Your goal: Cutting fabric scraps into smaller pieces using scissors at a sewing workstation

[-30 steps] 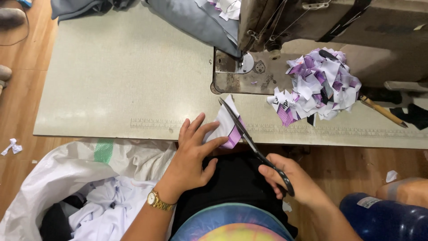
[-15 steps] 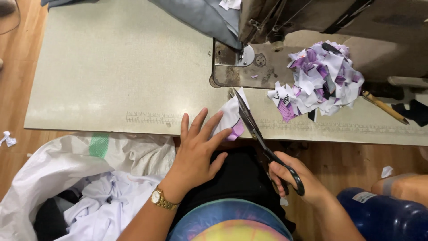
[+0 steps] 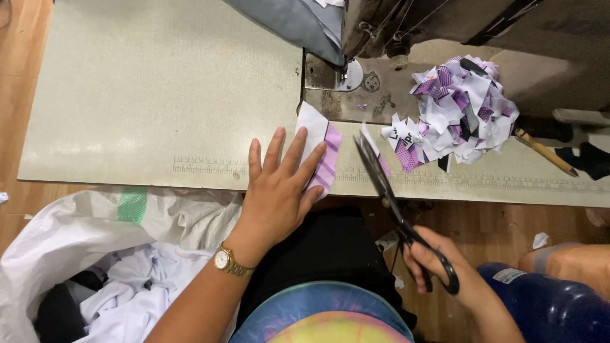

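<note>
Label flat under hand, scissors alongside
Left hand presses spread fingers on the label; right hand, closed around scissors, sits right of the label, blades pointing away.

A sewing workshop: an industrial sewing machine is set into a long pale tabletop with a printed ruler along its edge, a heap of cut fabric labels lies beside it, and a sack of white cloth stands below.

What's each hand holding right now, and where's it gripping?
Right hand grips black scissors by the handle loops. Left hand presses flat on a purple-and-white label.
</note>
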